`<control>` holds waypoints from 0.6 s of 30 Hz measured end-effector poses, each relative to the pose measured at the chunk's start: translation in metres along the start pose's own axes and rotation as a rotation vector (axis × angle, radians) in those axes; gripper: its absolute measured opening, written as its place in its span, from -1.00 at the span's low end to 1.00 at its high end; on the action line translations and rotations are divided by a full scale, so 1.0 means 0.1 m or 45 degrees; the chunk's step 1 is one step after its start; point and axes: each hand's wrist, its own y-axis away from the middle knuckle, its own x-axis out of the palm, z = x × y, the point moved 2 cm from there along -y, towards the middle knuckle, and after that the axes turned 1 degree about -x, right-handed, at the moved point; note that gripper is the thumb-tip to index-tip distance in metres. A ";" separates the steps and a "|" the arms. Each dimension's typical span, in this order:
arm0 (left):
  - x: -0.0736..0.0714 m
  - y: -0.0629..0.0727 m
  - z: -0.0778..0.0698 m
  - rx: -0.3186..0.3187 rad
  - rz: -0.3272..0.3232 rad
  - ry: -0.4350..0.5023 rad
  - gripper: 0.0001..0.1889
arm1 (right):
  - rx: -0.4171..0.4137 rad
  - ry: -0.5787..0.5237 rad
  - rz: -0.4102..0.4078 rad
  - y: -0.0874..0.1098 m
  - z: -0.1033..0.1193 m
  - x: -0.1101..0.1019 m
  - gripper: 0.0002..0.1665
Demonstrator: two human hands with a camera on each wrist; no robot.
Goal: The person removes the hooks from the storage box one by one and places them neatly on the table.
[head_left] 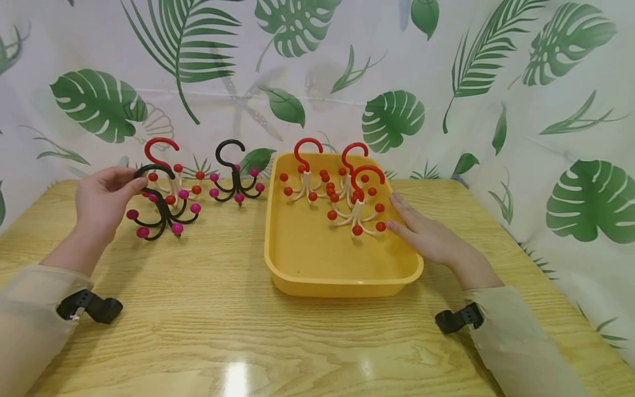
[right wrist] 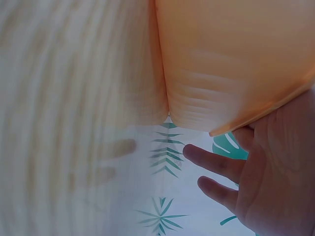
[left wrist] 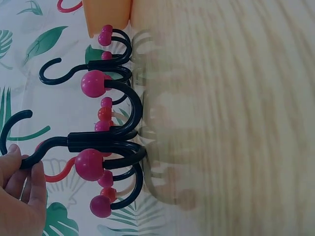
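My left hand (head_left: 101,201) pinches the curved hook of a black claw-shaped hanger (head_left: 163,212) between thumb and fingertips. This hanger stands upright at the tabletop, its curled arms tipped with pink balls; whether it touches the wood I cannot tell. Behind it are a red-hooked hanger (head_left: 161,144) with pale arms and red balls, partly hidden, and, to the right, another black hanger (head_left: 235,176). My right hand (head_left: 429,234) rests at the right rim of a yellow tub (head_left: 342,289), fingers extended. In the right wrist view two fingers (right wrist: 216,164) reach out beside the tub's outer wall.
Inside the tub stand three red-hooked hangers, one at the back left (head_left: 307,182), one at the back right (head_left: 353,149) and one nearer (head_left: 358,215). The wooden table (head_left: 198,320) ends at a leaf-patterned cloth (head_left: 317,71) behind and to the right.
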 end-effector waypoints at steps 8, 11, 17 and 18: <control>0.01 0.01 0.00 -0.005 0.017 -0.061 -0.52 | 0.005 0.005 -0.001 0.00 0.00 0.00 -0.13; 0.02 0.03 -0.03 -0.004 0.023 -0.161 -0.45 | 0.004 0.004 -0.002 0.00 0.00 0.00 -0.13; 0.08 0.06 -0.17 0.141 -0.005 -0.286 -0.37 | -0.035 0.005 -0.039 0.00 0.01 -0.01 -0.13; 0.09 0.07 -0.20 0.172 -0.020 -0.297 -0.39 | -0.041 0.009 -0.044 0.00 0.01 -0.01 -0.14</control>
